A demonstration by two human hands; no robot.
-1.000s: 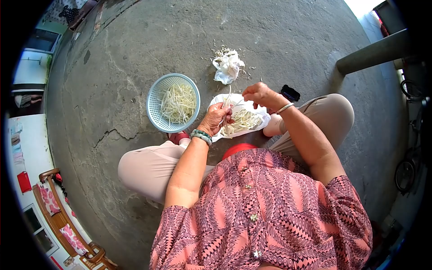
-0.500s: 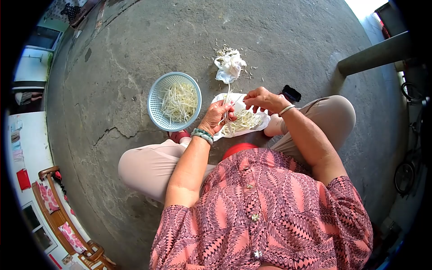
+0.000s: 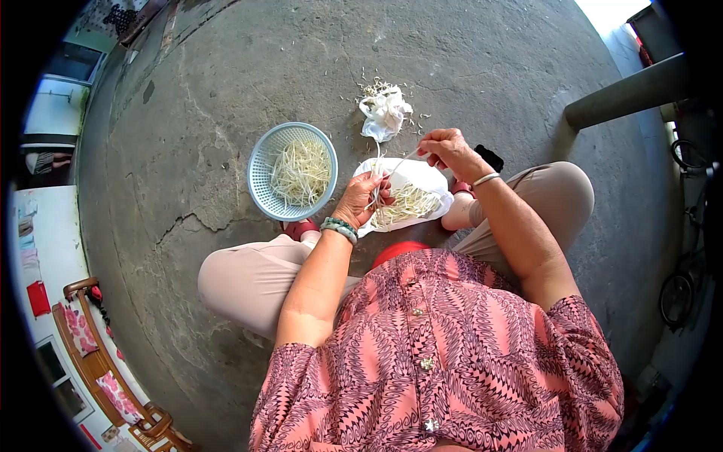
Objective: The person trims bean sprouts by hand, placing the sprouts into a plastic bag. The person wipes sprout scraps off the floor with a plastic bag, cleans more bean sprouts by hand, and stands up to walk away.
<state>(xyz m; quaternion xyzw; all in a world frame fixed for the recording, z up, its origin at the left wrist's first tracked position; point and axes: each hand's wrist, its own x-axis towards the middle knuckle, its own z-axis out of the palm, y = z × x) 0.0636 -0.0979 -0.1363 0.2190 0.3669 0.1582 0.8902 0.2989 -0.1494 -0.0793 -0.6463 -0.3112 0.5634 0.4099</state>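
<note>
My left hand [image 3: 364, 197] is closed around a few bean sprouts [image 3: 376, 175], their pale stems poking out above and below the fingers. Up and to the right, my right hand [image 3: 447, 148] pinches the end of one thin sprout [image 3: 407, 157] that stretches across toward the left hand. Below both hands lies a white plastic bag [image 3: 426, 175] with a heap of sprouts [image 3: 410, 205] on it. A light-blue colander [image 3: 253, 172] left of my left hand holds a pile of sprouts [image 3: 301, 173].
A crumpled white bag [image 3: 385, 114] lies on the concrete floor among scattered sprout bits [image 3: 373, 88]. A black object [image 3: 488, 157] rests by my right foot. A thick post [image 3: 625, 96] stands at upper right, and a wooden bench [image 3: 98, 361] at lower left.
My right hand has moved up and to the right, drawing a sprout out between the hands. My left hand stays nearly in place with its sprouts.
</note>
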